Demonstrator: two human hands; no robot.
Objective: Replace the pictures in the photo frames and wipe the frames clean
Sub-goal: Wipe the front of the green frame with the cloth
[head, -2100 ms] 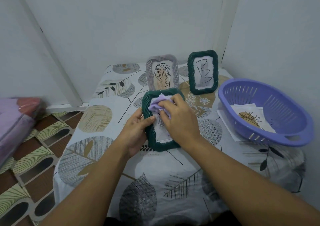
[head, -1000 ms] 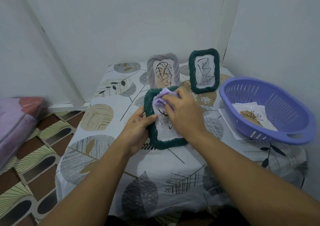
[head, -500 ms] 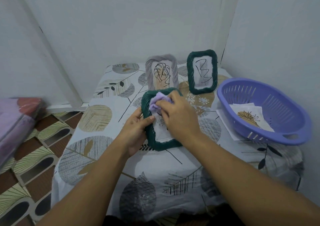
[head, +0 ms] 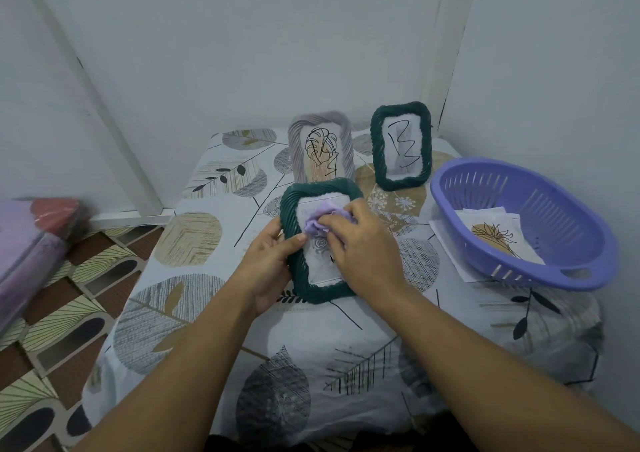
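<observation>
A dark green woven photo frame (head: 300, 280) is propped up at the middle of the table, a picture behind its glass. My left hand (head: 268, 264) grips its left edge, thumb on the front. My right hand (head: 363, 250) presses a crumpled lilac cloth (head: 317, 221) against the upper part of the glass. Behind it a grey woven frame (head: 296, 150) stands upright with a line drawing of a leaf. To its right stands a second dark green frame (head: 377, 146) holding a scribbled drawing.
A purple plastic basket (head: 561, 278) at the right of the table holds loose pictures (head: 498, 238), with white paper (head: 450, 240) under its near-left rim. A leaf-print cloth (head: 194, 299) covers the table. White walls close in behind and right. A pink-purple bundle (head: 31, 243) lies on the left.
My right hand has rubbed the lilac cloth back and forth over the upper glass of the green frame, ending slightly lower and more central. My left hand has kept its grip.
</observation>
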